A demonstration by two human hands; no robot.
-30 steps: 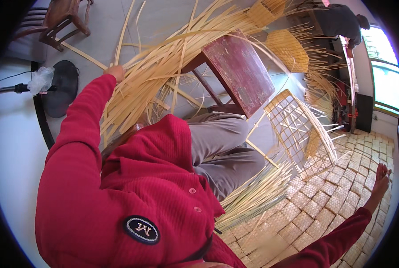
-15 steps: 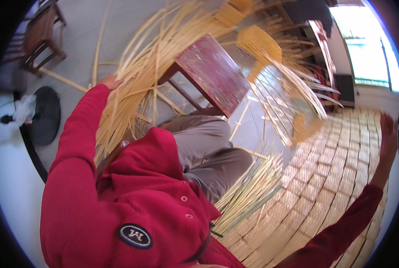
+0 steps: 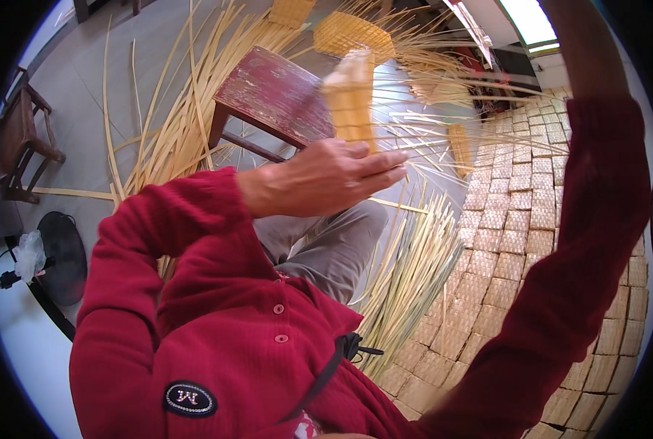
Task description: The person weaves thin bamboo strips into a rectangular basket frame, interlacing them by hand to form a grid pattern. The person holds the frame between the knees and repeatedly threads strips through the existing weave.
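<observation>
**Inspector A:** We record the left hand (image 3: 326, 179) raised at centre frame, fingers closed around a blurred bundle of yellow strips (image 3: 350, 99) that stands up from the grip toward twelve o'clock. Do we agree on the right?

**Inspector B:** Only in part. We see the right sleeve (image 3: 575, 249) rising from five o'clock to the upper rim at one o'clock, but the right hand itself passes out of frame. We cannot tell whether it is open or closed.

**Inspector A:** Noted. As to progress, we find a large woven mat (image 3: 516, 241) of checkered squares spread from two to five o'clock, which we judge to be substantially woven already.

**Inspector B:** Yet its near edge is unfinished: loose strip ends (image 3: 414, 278) fan out from it toward six o'clock, beside the grey-trousered knee (image 3: 326, 249). A further stock of long strips (image 3: 180, 124) lies at eleven o'clock, around the red stool (image 3: 268, 91).

**Inspector A:** We judge, then, that the weaving is well advanced but that material remains unworked.
</observation>
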